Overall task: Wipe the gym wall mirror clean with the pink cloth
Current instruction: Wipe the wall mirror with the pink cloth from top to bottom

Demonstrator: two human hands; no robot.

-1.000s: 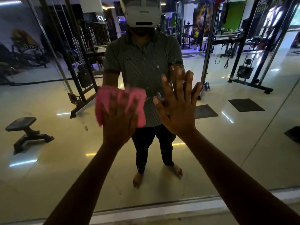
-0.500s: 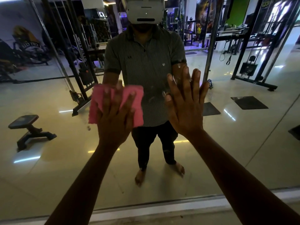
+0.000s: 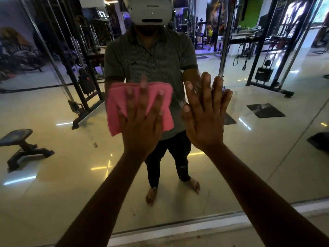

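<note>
The wall mirror (image 3: 249,166) fills the view and reflects a person and the gym behind. My left hand (image 3: 142,122) lies flat with straight, spread fingers on the pink cloth (image 3: 114,111), pressing it against the glass at chest height. My right hand (image 3: 206,118) is flat on the bare glass just right of the cloth, fingers straight and pointing up. A drip streak with a small smudge (image 3: 95,144) shows on the glass below and left of the cloth.
The mirror's lower frame (image 3: 178,227) runs along the bottom, above a strip of floor. Reflected in the glass are a low bench (image 3: 19,147) at left, cable machines (image 3: 78,72) behind, and dark floor mats (image 3: 266,110) at right.
My left hand has slid the pink cloth a little up and to the right over the glass. My right hand stays flat on the mirror beside it.
</note>
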